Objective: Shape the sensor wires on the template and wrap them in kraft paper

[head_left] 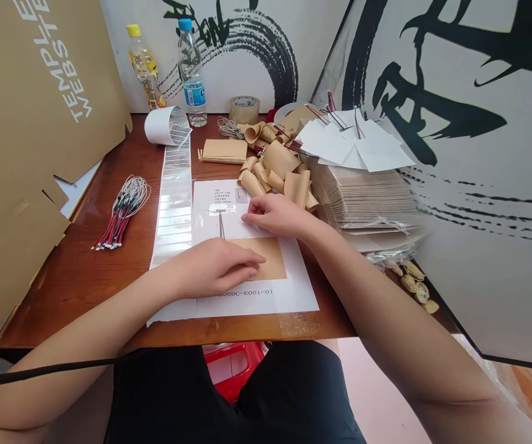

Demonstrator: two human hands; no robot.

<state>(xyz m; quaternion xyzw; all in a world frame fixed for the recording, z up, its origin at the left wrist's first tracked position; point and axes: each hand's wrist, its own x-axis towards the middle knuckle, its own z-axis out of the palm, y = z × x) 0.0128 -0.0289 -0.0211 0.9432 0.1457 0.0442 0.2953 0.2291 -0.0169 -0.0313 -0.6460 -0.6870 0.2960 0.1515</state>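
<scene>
My left hand (214, 266) lies flat, fingers stretched, pressing a brown paper piece (270, 259) onto a white printed sheet (256, 296). My right hand (272, 214) rests just above the brown piece, fingers curled and pinched at the sheet's middle, next to a thin dark wire (221, 227) under a strip of clear tape (222, 209). What the pinch holds is too small to make out.
A strip of clear labels (173, 203) unrolls from a white roll (166, 125). A bundle of red-black wires (122, 213) lies left. Curled brown papers (277, 169), stacked brown sheets (367, 200), white envelopes (353, 145), tape roll (244, 109), two bottles (192, 71) and cardboard (20, 154) surround.
</scene>
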